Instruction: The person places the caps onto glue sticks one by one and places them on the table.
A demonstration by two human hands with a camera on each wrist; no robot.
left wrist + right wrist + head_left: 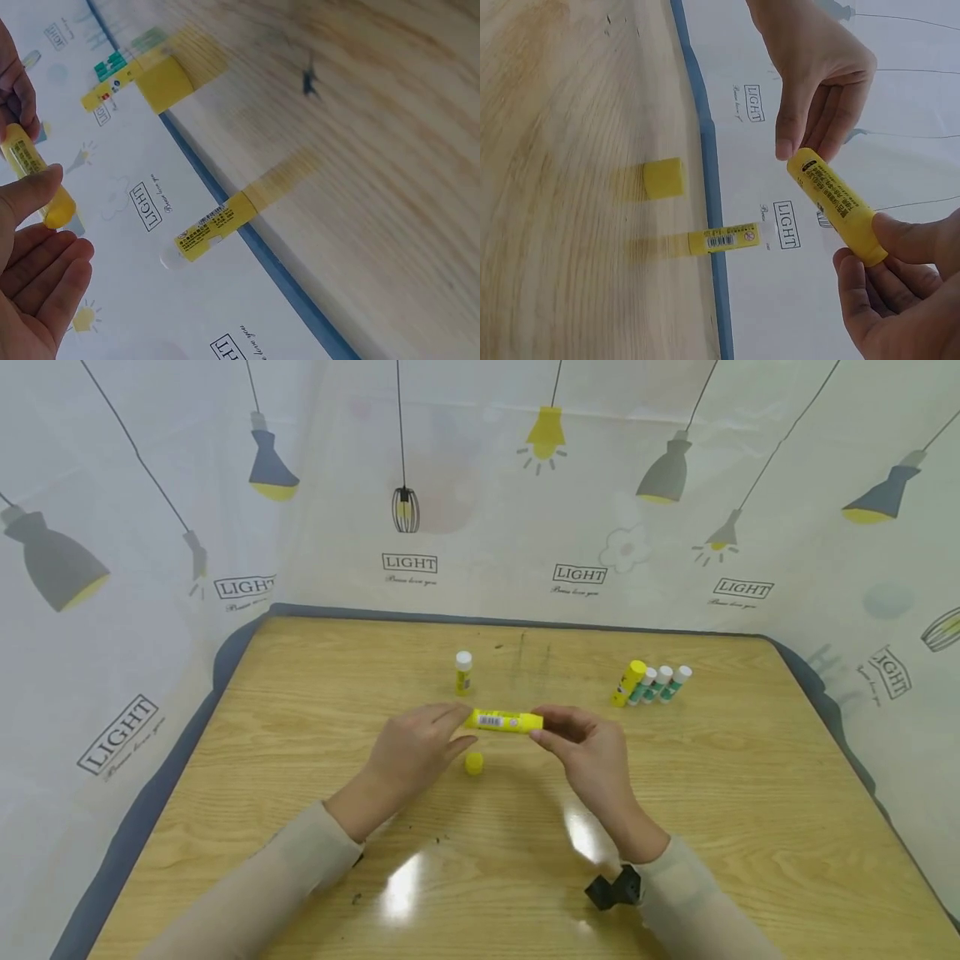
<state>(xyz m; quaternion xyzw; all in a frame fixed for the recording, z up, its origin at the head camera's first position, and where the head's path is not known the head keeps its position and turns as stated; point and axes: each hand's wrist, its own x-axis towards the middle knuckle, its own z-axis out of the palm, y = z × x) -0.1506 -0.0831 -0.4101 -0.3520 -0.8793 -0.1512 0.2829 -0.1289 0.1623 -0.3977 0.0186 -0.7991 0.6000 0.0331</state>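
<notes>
A yellow glue stick [504, 721] lies level between both hands above the table. My right hand [596, 756] pinches its right end with thumb and fingers, as the right wrist view also shows [907, 285]. At the other end is my left hand [408, 747], its thumb and fairly straight fingers spread about the tip. In the left wrist view the left thumb [34, 196] overlaps the glue stick; firm contact cannot be told. On the table below stands a loose yellow cap [474, 764]. Behind the hands, a white-capped yellow glue stick [463, 675] stands upright.
At the back right a larger yellow glue stick [628, 683] stands beside three smaller white-capped sticks [660, 685] with green labels. A black object [613, 888] is by the right sleeve. Printed cloth [495, 527] surrounds the wooden table [300, 693].
</notes>
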